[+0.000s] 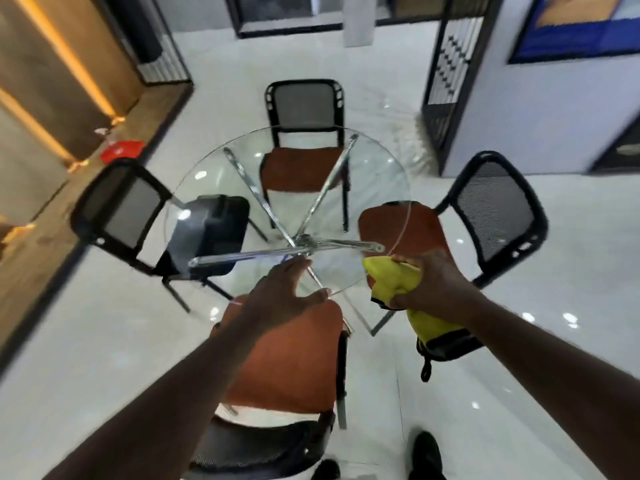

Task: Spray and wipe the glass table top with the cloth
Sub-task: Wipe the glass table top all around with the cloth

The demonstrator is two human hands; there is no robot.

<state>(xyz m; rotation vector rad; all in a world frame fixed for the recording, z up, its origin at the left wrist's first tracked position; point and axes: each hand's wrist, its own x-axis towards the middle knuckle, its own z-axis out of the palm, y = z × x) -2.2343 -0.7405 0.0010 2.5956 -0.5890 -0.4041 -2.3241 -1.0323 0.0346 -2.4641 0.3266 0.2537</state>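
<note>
The round glass table top [374, 168] lies in the middle of the view on crossed chrome legs [304, 242]. My right hand [433, 282] is at the table's near right edge, closed around a yellow cloth [394, 277] whose loose end hangs down below my wrist. My left hand [284, 292] reaches over the near edge of the glass with fingers spread and nothing in it. No spray bottle is visible on the table.
Several chairs with mesh backs surround the table: one at the far side [304, 109], one left [121, 206] with a black case [211, 230] on its seat, one right [495, 216], one near me [284, 362]. A red basin [121, 150] sits on the floor far left.
</note>
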